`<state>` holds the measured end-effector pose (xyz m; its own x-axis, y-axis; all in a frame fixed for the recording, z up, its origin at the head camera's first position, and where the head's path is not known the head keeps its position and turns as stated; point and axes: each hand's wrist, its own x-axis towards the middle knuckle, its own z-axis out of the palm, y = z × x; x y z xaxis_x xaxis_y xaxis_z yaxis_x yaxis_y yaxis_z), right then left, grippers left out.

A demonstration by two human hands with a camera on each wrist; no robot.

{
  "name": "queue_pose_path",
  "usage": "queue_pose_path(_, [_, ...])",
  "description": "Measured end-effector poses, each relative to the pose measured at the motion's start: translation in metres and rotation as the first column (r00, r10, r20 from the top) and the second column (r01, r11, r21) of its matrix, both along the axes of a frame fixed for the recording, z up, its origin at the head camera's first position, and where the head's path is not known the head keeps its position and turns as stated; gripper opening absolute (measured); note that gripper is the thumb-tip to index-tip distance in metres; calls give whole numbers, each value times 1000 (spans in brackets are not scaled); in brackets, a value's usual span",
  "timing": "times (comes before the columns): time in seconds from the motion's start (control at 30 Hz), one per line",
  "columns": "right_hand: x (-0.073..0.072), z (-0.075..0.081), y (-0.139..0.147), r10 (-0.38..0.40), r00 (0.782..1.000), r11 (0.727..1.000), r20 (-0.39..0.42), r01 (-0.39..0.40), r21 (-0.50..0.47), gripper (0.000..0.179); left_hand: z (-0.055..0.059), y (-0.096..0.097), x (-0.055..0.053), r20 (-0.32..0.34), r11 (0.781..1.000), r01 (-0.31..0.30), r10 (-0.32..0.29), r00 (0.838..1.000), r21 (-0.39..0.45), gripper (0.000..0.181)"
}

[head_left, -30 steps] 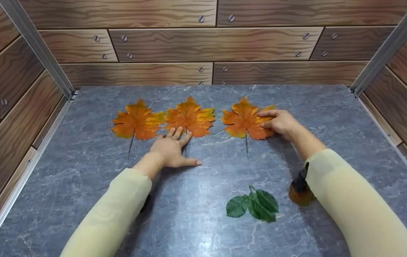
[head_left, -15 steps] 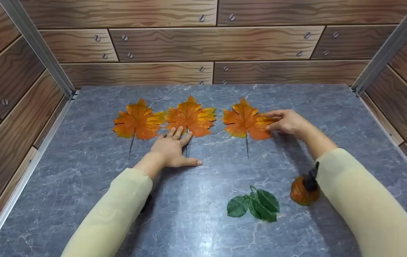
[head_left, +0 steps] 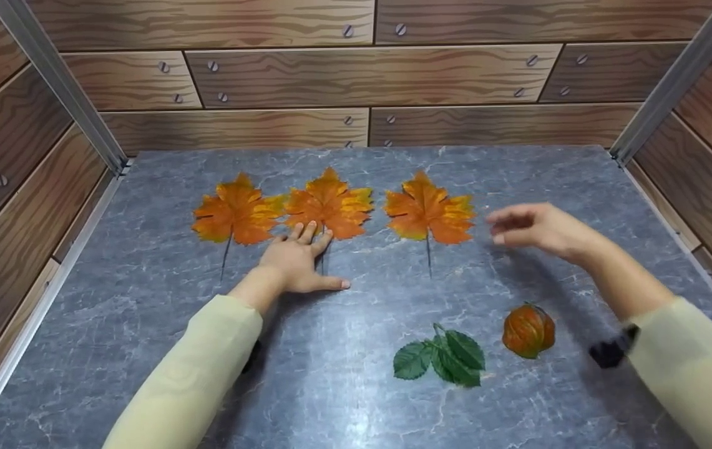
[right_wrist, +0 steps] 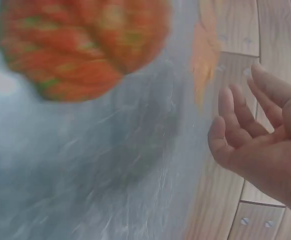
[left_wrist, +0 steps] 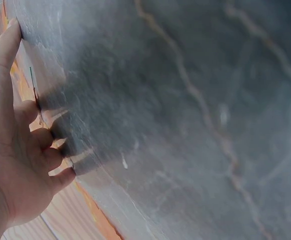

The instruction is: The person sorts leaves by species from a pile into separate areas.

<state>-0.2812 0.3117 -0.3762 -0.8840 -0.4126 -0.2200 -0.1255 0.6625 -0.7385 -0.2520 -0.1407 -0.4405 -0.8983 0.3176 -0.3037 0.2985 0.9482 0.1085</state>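
Three orange-yellow maple leaves with thin dark stems lie in a row on the tabletop: a left leaf (head_left: 237,212), a middle leaf (head_left: 329,199) and a right leaf (head_left: 427,209). My left hand (head_left: 296,262) rests with fingers spread on the lower edge of the middle leaf, over part of its stem; the thumb points right. To the right of the right leaf, my right hand (head_left: 543,229) hovers apart from it, fingers loosely bent and holding nothing. In the right wrist view this hand (right_wrist: 265,125) shows relaxed fingers with a leaf (right_wrist: 205,55) beyond.
A sprig of green leaves (head_left: 443,357) lies near the front centre. Right of it sits a rounded orange-green leaf or leaf bundle (head_left: 528,330), below my right forearm. Wood-patterned walls (head_left: 356,78) enclose the grey marbled table (head_left: 143,349) at the back and sides.
My right hand has let go of the right leaf's edge and moved right, towards me. The rounded orange piece has come fully into view. My left hand stays put.
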Motion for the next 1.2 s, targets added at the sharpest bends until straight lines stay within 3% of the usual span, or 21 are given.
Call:
queue_pose_path(0.27, [50,-1,11,152,988,988,12,-152,-3,48,1,-3,1,-3,1000,1,-1,1000,-2,116])
queue_pose_path(0.53, [82,-10,19,276,961,960,-8,-275,50,42,0,-3,3,-3,1000,5,-5,1000,12,116])
queue_pose_path(0.77, [93,-14,18,312,950,941,-21,-306,141,41,-1,-2,2,4,1000,-1,1,1000,9,116])
queue_pose_path(1.03, [95,-18,14,303,952,946,-31,-297,131,35,-1,-1,0,-10,1000,12,-12,1000,8,116])
queue_pose_path(1.2, [95,-15,13,283,958,958,-40,-281,64,30,-1,-1,0,-8,1000,8,-8,1000,8,117])
